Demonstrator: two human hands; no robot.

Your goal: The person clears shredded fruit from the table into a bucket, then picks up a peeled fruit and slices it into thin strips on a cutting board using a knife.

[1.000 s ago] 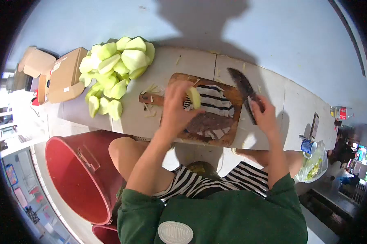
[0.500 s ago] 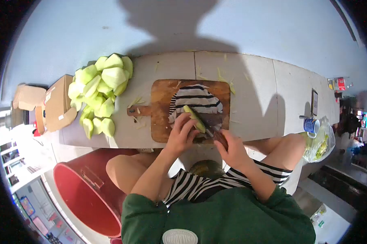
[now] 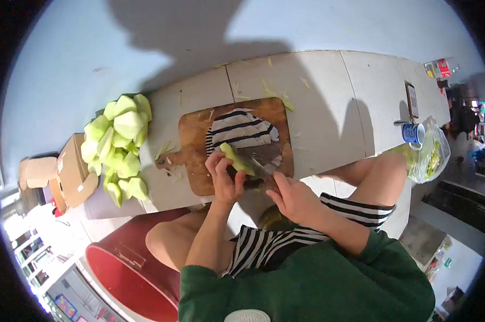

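My left hand (image 3: 225, 176) is closed around a pale green peeled fruit piece (image 3: 233, 158), held at a slant over the near half of a wooden cutting board (image 3: 191, 131). In my right hand (image 3: 293, 198) is a knife (image 3: 273, 184), gripped by its brown handle. Its blade points up and left and lies against or just beside the fruit piece; the exact contact is hard to see. Beneath them a black-and-white striped cloth (image 3: 240, 129) lies bunched on the board. Thin pale shreds are scattered around the board's handle.
Left on the tiled counter (image 3: 323, 96) is a heap of peeled green fruit pieces (image 3: 127, 126), with a cardboard box (image 3: 73, 166) beyond. A red bin (image 3: 121, 276) stands below. On the right are a phone (image 3: 411, 100), a blue-and-white cup (image 3: 413, 134) and a plastic bag (image 3: 435, 155).
My view has turned, so the board and fruit heap appear farther left and tilted. Both hands stay over the board's near side, still holding the fruit piece and the knife.
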